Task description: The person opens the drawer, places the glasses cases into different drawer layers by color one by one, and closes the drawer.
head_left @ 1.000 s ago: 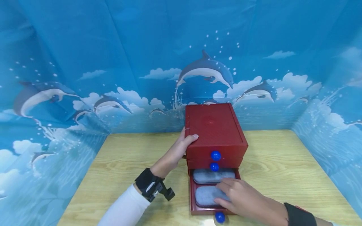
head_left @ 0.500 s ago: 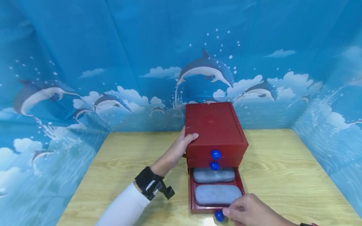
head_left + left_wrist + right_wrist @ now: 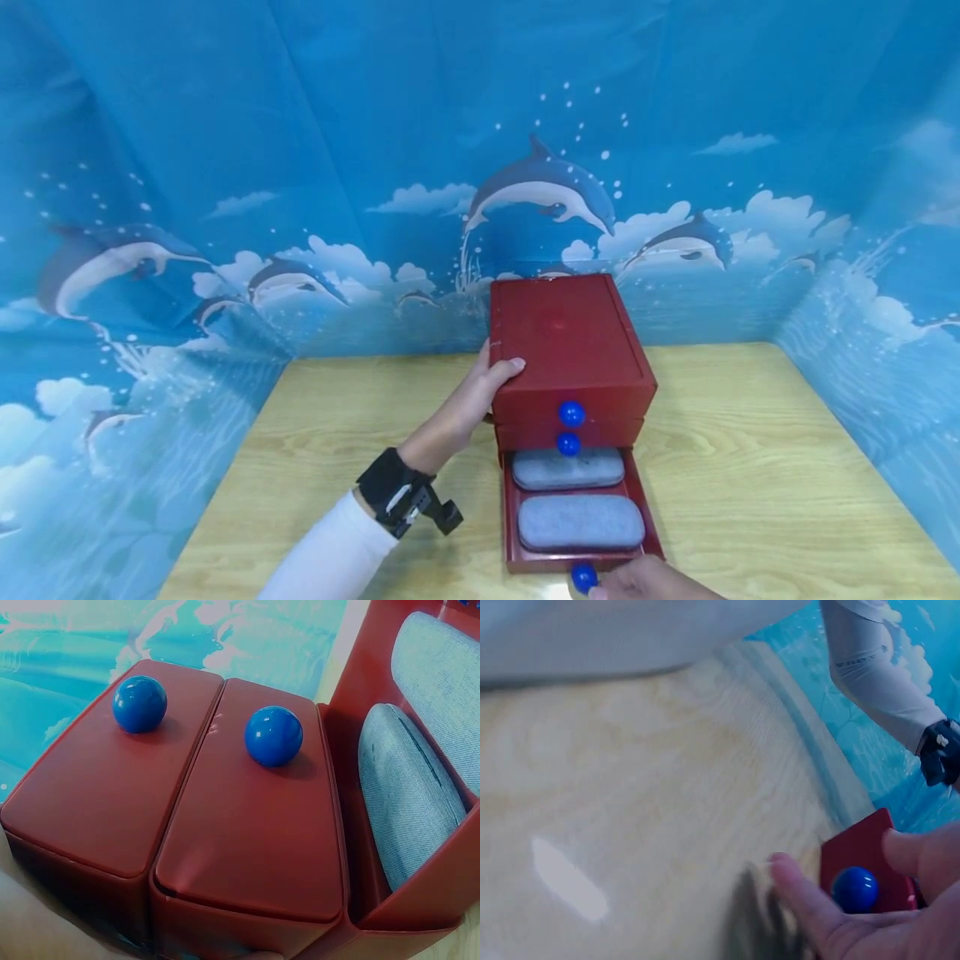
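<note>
A red drawer box (image 3: 558, 333) stands on the table, its lowest drawer (image 3: 547, 565) pulled out. Two grey-blue oblong cases lie in that drawer: a front case (image 3: 581, 522) in full view and a rear case (image 3: 567, 469) partly under the drawers above. My left hand (image 3: 474, 396) grips the box's left side, thumb on the top edge, other fingers mostly hidden. Just right of the bottom drawer's blue knob (image 3: 584, 577) is my right hand (image 3: 651, 580). In the right wrist view its thumb and finger are spread apart on either side of the knob (image 3: 855, 890); contact is unclear.
Two upper drawers with blue knobs (image 3: 572, 413) are closed. The wood-grain table (image 3: 750, 450) extends to both sides of the box. A blue dolphin-print curtain (image 3: 375, 167) surrounds the table at the back and sides.
My right hand has left the front case and moved down toward me, to the bottom drawer's knob. The front case now shows whole. My left hand has stayed on the box.
</note>
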Tool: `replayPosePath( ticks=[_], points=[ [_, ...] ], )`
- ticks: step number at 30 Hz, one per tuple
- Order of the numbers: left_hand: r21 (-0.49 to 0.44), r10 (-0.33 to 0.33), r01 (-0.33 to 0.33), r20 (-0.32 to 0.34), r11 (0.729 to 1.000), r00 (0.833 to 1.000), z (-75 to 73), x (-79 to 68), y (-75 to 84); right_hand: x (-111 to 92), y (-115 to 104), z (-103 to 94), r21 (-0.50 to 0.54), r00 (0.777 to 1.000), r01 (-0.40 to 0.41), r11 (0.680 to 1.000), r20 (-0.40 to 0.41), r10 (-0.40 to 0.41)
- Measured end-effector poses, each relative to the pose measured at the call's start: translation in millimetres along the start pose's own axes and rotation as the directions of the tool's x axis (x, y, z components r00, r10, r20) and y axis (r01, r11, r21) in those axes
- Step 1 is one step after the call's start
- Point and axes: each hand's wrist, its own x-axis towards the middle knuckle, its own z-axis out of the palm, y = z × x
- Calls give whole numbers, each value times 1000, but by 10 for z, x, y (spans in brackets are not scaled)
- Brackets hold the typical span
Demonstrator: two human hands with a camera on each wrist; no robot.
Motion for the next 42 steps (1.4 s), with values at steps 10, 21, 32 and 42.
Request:
replayPosePath(
  ticks=[10,21,32,42],
  points=[
    [-3,-16,16,-7,1000,1000,-36,2,-18,118,136,90,164,998,29,986,-60,-20],
    [-26,-5,5,-3,1000,1000,-45,12,-24,246,94,144,144,938,-17,989,-340,66],
    [-36,-6,7,3,999,1000,-31,0,-11,393,-17,82,247,938,57,967,-345,32],
    [-25,-13,13,1,1000,1000,-7,5,1,522,-105,-25,274,932,107,956,-363,0]
  ],
)
